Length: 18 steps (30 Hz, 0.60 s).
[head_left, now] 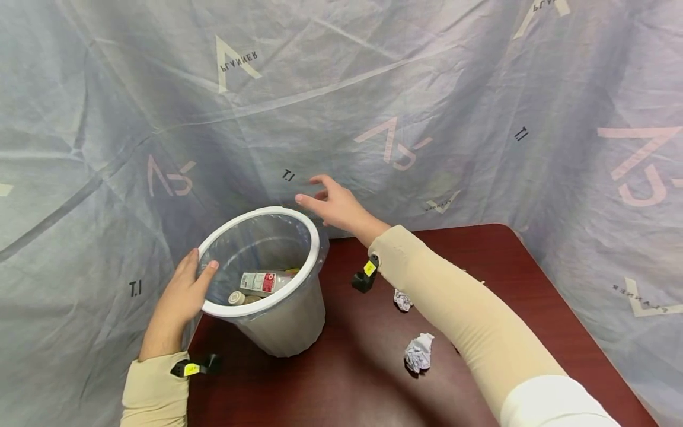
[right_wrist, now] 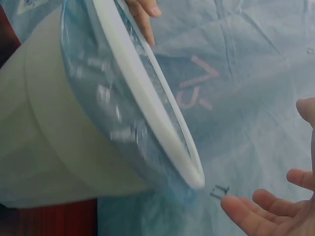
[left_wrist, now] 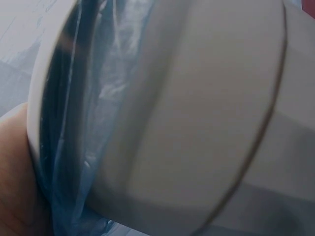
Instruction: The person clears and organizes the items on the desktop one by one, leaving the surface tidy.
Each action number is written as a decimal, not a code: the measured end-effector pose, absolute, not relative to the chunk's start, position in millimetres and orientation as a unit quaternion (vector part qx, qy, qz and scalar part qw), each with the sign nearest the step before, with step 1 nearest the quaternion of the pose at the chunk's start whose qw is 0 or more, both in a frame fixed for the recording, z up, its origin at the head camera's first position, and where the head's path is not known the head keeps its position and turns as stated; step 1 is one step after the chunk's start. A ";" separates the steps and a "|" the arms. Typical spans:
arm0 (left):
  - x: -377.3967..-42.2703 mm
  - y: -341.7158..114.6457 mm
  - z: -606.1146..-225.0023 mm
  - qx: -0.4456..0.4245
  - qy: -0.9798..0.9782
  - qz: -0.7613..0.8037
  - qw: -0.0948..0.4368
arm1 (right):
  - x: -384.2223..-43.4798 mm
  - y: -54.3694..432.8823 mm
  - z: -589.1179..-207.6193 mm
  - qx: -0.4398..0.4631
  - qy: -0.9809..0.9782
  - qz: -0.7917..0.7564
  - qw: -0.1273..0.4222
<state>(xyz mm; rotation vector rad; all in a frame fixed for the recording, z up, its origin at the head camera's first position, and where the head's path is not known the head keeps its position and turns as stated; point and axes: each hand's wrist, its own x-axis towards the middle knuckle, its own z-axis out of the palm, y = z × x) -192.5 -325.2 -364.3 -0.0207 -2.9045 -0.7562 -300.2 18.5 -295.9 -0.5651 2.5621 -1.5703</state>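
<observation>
A white waste bin (head_left: 290, 320) with a white rim (head_left: 315, 237) and a clear bluish liner (left_wrist: 110, 83) stands on the table. Inside lie a clear bottle with a red and white label (head_left: 261, 281) and a white-capped bottle (head_left: 236, 298). My left hand (head_left: 184, 290) rests against the rim's left side, its thumb reaching over the edge and its fingers fairly straight. Beyond the rim's far right side, my right hand (head_left: 338, 204) hovers with fingers spread and loosely bent, holding nothing. In the right wrist view its fingertips (right_wrist: 234, 209) are apart from the rim.
Two crumpled paper balls, a nearer one (head_left: 418, 353) and a farther one (head_left: 402, 300), lie on the dark red table (head_left: 341, 379) right of the bin. My right forearm partly covers other small items behind it. A grey printed sheet (head_left: 341, 77) hangs around the table.
</observation>
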 end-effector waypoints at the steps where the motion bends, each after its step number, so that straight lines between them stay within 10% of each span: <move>1: -192.2 -325.2 -364.1 -0.007 -0.965 -0.251 0.071 | -301.6 23.1 -297.1 -0.181 0.839 -0.511 0.036; 18: -193.3 -321.4 -364.6 -0.024 -0.964 -0.256 0.068 | -327.2 169.3 -367.2 -0.102 0.879 -0.465 -0.013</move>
